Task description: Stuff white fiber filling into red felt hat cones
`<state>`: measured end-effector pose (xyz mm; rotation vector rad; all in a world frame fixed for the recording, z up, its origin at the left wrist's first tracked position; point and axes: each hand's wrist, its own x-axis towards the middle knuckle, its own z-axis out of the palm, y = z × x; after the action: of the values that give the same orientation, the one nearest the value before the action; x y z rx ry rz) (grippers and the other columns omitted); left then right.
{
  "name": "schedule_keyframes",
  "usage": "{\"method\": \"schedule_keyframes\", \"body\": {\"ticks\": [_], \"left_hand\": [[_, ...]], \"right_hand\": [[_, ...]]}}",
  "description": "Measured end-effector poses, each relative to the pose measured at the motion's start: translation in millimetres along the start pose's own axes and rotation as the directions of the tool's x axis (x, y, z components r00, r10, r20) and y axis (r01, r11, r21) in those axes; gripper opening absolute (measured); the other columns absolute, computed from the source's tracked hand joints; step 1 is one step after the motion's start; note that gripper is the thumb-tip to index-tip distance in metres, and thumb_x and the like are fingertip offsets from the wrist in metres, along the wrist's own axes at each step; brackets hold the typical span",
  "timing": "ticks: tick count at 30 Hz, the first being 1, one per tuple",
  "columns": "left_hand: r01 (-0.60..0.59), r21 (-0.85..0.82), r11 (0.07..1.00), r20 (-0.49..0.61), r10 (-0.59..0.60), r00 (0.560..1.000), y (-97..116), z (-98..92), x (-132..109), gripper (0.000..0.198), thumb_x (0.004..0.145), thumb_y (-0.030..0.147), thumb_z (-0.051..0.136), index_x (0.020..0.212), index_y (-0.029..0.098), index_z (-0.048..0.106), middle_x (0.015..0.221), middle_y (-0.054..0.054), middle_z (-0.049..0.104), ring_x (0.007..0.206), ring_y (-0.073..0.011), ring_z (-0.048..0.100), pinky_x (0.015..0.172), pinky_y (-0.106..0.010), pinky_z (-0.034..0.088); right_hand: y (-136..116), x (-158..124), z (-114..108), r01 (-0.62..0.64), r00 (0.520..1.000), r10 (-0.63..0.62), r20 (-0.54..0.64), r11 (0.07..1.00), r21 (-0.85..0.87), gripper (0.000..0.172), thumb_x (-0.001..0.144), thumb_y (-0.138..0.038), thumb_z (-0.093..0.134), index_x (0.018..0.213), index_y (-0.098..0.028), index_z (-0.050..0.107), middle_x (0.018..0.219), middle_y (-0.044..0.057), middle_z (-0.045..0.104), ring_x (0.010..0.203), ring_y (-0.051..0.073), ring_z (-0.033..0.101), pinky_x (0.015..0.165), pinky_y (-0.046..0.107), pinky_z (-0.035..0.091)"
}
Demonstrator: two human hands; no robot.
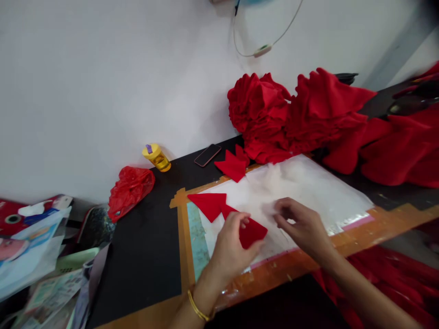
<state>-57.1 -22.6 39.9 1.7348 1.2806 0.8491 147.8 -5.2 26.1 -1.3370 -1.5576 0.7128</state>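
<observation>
My left hand (230,249), with a gold bangle at the wrist, is closed on a small red felt piece (253,231) over the white plastic-covered work sheet (318,187). My right hand (302,225) hovers just to the right, fingers curled and pinching a tuft of white stuffing (272,208). A red felt triangle (207,204) lies flat on the sheet just beyond my left hand. More white stuffing (270,176) lies farther back on the sheet.
Big piles of red fabric pieces (295,114) stand at the back right. Another red felt piece (233,167), a phone (207,155), a yellow bottle (157,157) and a red plastic bag (130,187) lie on the black table by the wall. Papers and bags crowd the left edge.
</observation>
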Motion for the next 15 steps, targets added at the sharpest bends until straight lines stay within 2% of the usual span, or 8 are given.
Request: {"method": "schedule_keyframes", "body": {"ticks": [2, 4, 7, 9, 10, 11, 14, 15], "left_hand": [[-0.03, 0.275, 0.961, 0.013, 0.028, 1.0, -13, 15.1, -13, 0.055, 0.073, 0.021, 0.075, 0.124, 0.019, 0.054, 0.121, -0.014, 0.06, 0.113, -0.033, 0.054, 0.1, -0.052, 0.045], [-0.014, 0.432, 0.902, -0.014, 0.022, 1.0, -26, 26.8, -19, 0.048, 0.08, 0.016, 0.065, 0.126, 0.016, 0.054, 0.119, -0.016, 0.062, 0.112, -0.0349, 0.055, 0.099, -0.057, 0.043], [-0.019, 0.427, 0.904, -0.069, 0.053, 0.996, -36, 30.0, -15, 0.032, 0.087, 0.01, 0.051, 0.117, 0.017, 0.057, 0.109, -0.013, 0.066, 0.103, -0.0286, 0.061, 0.093, -0.049, 0.049], [-0.052, 0.339, 0.939, -0.1, 0.091, 0.991, -32, 25.4, -6, 0.025, 0.088, 0.009, 0.05, 0.108, 0.018, 0.06, 0.104, -0.009, 0.067, 0.099, -0.0238, 0.063, 0.089, -0.041, 0.051], [-0.064, 0.296, 0.953, -0.115, 0.102, 0.988, -28, 22.9, -2, 0.022, 0.087, 0.009, 0.051, 0.105, 0.019, 0.06, 0.102, -0.008, 0.067, 0.098, -0.0221, 0.064, 0.087, -0.037, 0.052], [-0.068, 0.261, 0.963, -0.129, 0.104, 0.986, -23, 21.0, 2, 0.021, 0.086, 0.009, 0.053, 0.103, 0.019, 0.061, 0.101, -0.007, 0.068, 0.096, -0.021, 0.064, 0.086, -0.035, 0.052], [-0.06, 0.204, 0.977, -0.18, 0.097, 0.979, -7, 20.6, 8, 0.02, 0.085, 0.009, 0.054, 0.101, 0.019, 0.061, 0.097, -0.005, 0.07, 0.09, -0.0193, 0.066, 0.082, -0.032, 0.052], [-0.065, 0.204, 0.977, -0.19, 0.105, 0.976, -3, 21.9, 8, 0.02, 0.086, 0.009, 0.054, 0.101, 0.019, 0.061, 0.096, -0.005, 0.07, 0.089, -0.0191, 0.066, 0.081, -0.031, 0.052]], "right_hand": [[10, -10, -11, -0.224, 0.972, 0.232, -0.027, 0.957, 0.185, 0.017, 0.082, -0.037, 0.062, 0.085, -0.024, 0.052, 0.063, -0.001, 0.06, 0.05, 0.014, 0.057, 0.051, 0.026, 0.047], [15, -23, -15, -0.392, 0.911, 0.412, 0.031, 0.839, 0.377, 0.028, 0.081, -0.046, 0.066, 0.086, -0.024, 0.048, 0.054, -0.005, 0.055, 0.044, 0.013, 0.054, 0.046, 0.024, 0.044], [11, -49, -3, -0.521, 0.819, 0.557, 0.141, 0.616, 0.591, 0.038, 0.077, -0.05, 0.072, 0.091, -0.025, 0.047, 0.059, -0.006, 0.057, 0.047, 0.013, 0.057, 0.047, 0.022, 0.046], [3, -64, 15, -0.543, 0.794, 0.573, 0.204, 0.517, 0.662, 0.037, 0.077, -0.047, 0.074, 0.095, -0.025, 0.051, 0.075, -0.002, 0.064, 0.06, 0.015, 0.064, 0.057, 0.025, 0.053], [0, -70, 25, -0.536, 0.804, 0.555, 0.214, 0.519, 0.666, 0.033, 0.079, -0.045, 0.073, 0.096, -0.024, 0.054, 0.083, 0.0, 0.066, 0.067, 0.016, 0.066, 0.063, 0.028, 0.055], [-3, -74, 35, -0.506, 0.831, 0.521, 0.193, 0.565, 0.652, 0.028, 0.081, -0.044, 0.07, 0.096, -0.023, 0.059, 0.089, 0.003, 0.067, 0.073, 0.018, 0.067, 0.067, 0.029, 0.056], [2, -72, 57, -0.246, 0.957, 0.29, -0.013, 0.831, 0.499, 0.015, 0.086, -0.035, 0.063, 0.089, -0.022, 0.068, 0.095, 0.007, 0.067, 0.087, 0.021, 0.066, 0.077, 0.032, 0.055], [6, -67, 61, -0.139, 0.98, 0.186, -0.076, 0.901, 0.41, 0.014, 0.087, -0.032, 0.06, 0.089, -0.022, 0.07, 0.096, 0.007, 0.067, 0.09, 0.021, 0.065, 0.08, 0.032, 0.055]]}}
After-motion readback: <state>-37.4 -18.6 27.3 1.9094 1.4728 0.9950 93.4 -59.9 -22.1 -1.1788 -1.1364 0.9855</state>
